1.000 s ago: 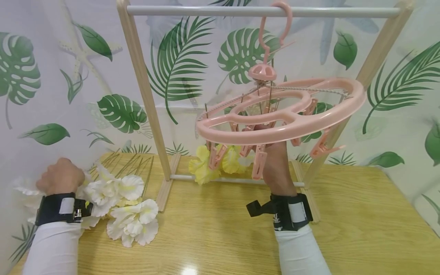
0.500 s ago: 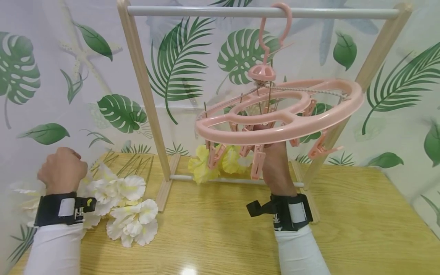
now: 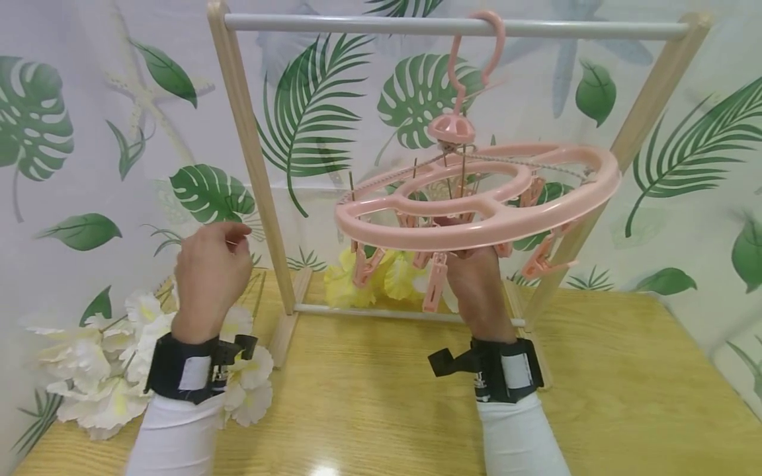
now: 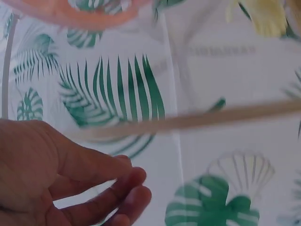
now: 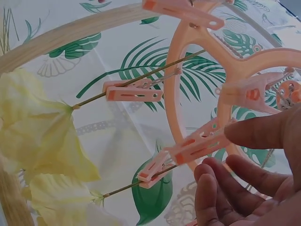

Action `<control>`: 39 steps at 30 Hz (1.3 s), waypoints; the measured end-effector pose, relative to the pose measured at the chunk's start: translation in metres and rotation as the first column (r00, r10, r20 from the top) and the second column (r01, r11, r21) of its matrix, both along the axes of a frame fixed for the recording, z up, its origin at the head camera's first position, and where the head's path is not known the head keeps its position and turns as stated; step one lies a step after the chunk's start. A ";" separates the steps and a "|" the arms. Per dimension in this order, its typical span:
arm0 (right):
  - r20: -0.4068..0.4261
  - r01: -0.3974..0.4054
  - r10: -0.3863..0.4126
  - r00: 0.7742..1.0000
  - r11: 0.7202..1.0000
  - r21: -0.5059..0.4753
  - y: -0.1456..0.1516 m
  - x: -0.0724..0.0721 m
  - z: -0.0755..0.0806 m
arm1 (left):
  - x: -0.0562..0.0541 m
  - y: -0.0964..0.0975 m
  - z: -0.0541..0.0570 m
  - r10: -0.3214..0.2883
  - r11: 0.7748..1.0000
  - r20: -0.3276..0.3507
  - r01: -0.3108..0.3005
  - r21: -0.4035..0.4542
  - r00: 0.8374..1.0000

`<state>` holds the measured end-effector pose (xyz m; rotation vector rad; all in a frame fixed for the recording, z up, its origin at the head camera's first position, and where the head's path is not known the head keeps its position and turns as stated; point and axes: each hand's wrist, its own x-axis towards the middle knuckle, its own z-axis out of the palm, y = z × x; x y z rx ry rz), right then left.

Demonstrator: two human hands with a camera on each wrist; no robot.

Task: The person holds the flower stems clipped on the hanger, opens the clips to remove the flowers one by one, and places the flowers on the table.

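My left hand [image 3: 211,268] is raised over the white artificial flowers [image 3: 110,370], left of the rack. In the left wrist view its thumb lies close to loosely curled fingertips [image 4: 138,176], with nothing visible between them. My right hand [image 3: 476,284] is under the tilted pink clip hanger [image 3: 476,231], partly hidden by its ring. In the right wrist view the right thumb touches the end of a pink clothespin [image 5: 200,146], and the other fingers are bent below it, apart from it. Two yellow flowers [image 5: 42,122] hang nearby, their stems running past clothespins at the ring.
A wooden rack [image 3: 250,152] with a white top rail [image 3: 357,25] carries the hanger by its hook [image 3: 500,46]. It stands on a wood-grain table [image 3: 369,396]. A leaf-patterned sheet [image 3: 143,198] covers the wall behind.
My left hand has lifted and moved right, from above the white flowers toward the rack's left post, its fingers loosening. The right hand stays nearly in place. The hanger has turned slightly.
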<state>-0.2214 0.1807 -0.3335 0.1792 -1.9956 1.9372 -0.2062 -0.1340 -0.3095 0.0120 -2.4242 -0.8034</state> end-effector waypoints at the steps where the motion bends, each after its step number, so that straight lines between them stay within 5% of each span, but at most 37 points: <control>1: -0.007 -0.007 0.007 1.000 1.000 0.016 0.000 0.000 0.000 | -0.001 0.007 -0.001 -0.025 1.000 -0.010 0.025 0.009 1.000; 8: 0.026 -0.176 0.174 0.984 0.963 0.203 0.000 0.001 -0.001 | -0.008 0.045 -0.011 -0.181 0.980 -0.005 0.180 0.085 0.984; 15: 0.109 -0.428 0.414 0.904 0.871 0.239 -0.005 0.001 -0.001 | -0.017 0.073 -0.022 -0.297 0.949 0.006 0.295 0.112 0.955; 22: 0.178 -0.448 0.414 0.893 0.857 0.255 -0.013 0.003 -0.001 | -0.033 0.094 -0.045 -0.299 0.944 -0.068 0.306 0.123 0.952; 30: 0.235 -0.506 0.451 0.861 0.804 0.312 -0.016 0.003 -0.002 | -0.045 0.111 -0.067 -0.251 0.951 -0.131 0.270 0.152 0.959; 35: 0.270 -0.483 0.406 0.873 0.797 0.363 -0.021 0.005 -0.004 | -0.048 0.112 -0.074 -0.244 0.947 -0.229 0.282 0.151 0.942; 39: 0.266 -0.457 0.380 0.886 0.815 0.357 -0.027 0.007 -0.004 | -0.048 0.110 -0.073 -0.275 0.937 -0.193 0.307 0.166 0.942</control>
